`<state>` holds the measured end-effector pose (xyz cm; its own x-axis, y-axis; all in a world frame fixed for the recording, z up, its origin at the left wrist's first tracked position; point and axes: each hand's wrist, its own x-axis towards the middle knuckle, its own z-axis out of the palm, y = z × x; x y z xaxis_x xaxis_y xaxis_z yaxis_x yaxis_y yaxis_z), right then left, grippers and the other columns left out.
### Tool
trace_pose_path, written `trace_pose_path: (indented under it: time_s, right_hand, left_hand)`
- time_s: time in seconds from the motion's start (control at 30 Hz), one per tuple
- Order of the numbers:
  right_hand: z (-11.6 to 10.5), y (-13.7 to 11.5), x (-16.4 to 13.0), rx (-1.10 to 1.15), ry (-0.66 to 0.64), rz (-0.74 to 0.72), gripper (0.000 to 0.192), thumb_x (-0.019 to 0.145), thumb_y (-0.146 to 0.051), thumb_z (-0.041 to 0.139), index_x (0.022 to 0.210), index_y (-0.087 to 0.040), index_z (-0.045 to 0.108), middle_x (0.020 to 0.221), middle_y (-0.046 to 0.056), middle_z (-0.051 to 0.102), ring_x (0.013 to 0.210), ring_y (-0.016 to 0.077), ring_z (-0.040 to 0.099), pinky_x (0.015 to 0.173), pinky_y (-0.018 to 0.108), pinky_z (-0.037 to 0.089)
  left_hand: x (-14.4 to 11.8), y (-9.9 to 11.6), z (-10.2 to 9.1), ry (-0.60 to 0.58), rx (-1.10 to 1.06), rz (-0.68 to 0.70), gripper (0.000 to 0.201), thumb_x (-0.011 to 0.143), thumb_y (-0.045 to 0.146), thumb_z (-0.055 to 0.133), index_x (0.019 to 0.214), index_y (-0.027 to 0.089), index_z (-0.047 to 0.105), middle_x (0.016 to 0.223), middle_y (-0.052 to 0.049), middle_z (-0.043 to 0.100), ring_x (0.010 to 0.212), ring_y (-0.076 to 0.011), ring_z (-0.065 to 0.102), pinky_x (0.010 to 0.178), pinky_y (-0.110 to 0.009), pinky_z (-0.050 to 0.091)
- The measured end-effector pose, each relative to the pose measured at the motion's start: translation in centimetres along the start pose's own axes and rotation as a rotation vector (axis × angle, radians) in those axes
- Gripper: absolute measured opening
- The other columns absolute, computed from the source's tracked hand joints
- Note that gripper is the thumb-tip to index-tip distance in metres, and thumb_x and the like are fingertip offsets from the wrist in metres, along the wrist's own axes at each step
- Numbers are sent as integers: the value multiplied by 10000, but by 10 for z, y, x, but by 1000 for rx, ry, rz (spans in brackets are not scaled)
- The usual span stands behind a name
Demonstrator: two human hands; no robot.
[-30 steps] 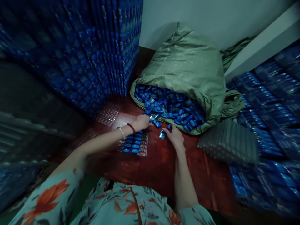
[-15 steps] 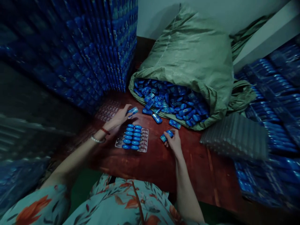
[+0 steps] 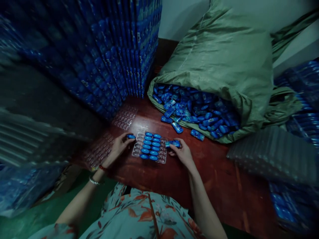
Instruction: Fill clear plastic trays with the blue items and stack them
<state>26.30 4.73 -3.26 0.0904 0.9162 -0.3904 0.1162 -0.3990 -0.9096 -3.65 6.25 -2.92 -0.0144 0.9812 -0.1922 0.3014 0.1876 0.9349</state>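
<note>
In front of me lies a clear plastic tray with moulded hollows. Two columns of shiny blue oval packets fill its middle, while the hollows at both sides show bare. My left hand pinches a blue packet just off the tray's upper left corner. Over the tray's right edge, my right hand is closed on another blue packet with a printed label. What the packets contain cannot be seen.
A green woven sack lies beyond, its mouth spilling many loose blue packets. Tall stacks of filled blue trays stand at left. Clear trays lie left on the red-brown table; stacked clear trays sit at right.
My left hand has drawn back from near the sack to the tray's left side with its packet. My right hand has brought its packet to the tray's right edge. The view has shifted.
</note>
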Motion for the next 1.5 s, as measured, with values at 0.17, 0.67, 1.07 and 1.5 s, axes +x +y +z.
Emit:
trace_pose_path:
  time_s: [0.17,0.67,1.07,1.5]
  right_hand:
    - [-2,7,-10,-353,179,-104,489,691,-635,592,900,-193,605,463,-64,521,401,137,507,459,251,423]
    - [9,-52,0,-1438,-149,-330,258,964,-346,328,1071,-190,503,924,108,644,876,210,606,619,248,371]
    - [41,-77,-1,-1594,-156,-306,244,909,-109,339,1040,-118,544,928,207,653,879,261,635,677,315,453]
    - [-13,-55,56,-1315,212,-139,394,934,-437,351,1200,-167,459,1178,141,511,983,234,582,735,305,441]
  left_hand:
    - [5,10,0,183,296,255,229,786,388,616,884,194,686,895,-37,614,800,-163,582,742,-282,473]
    - [38,22,12,-113,314,507,187,879,304,495,950,165,599,894,-49,639,830,-160,580,794,-283,455]
    - [37,17,13,-370,471,562,222,891,192,414,1029,171,587,879,-48,570,777,-144,552,723,-257,450]
    - [138,87,95,-496,817,720,289,866,271,512,1121,152,581,1146,-108,574,1016,-197,555,870,-285,444]
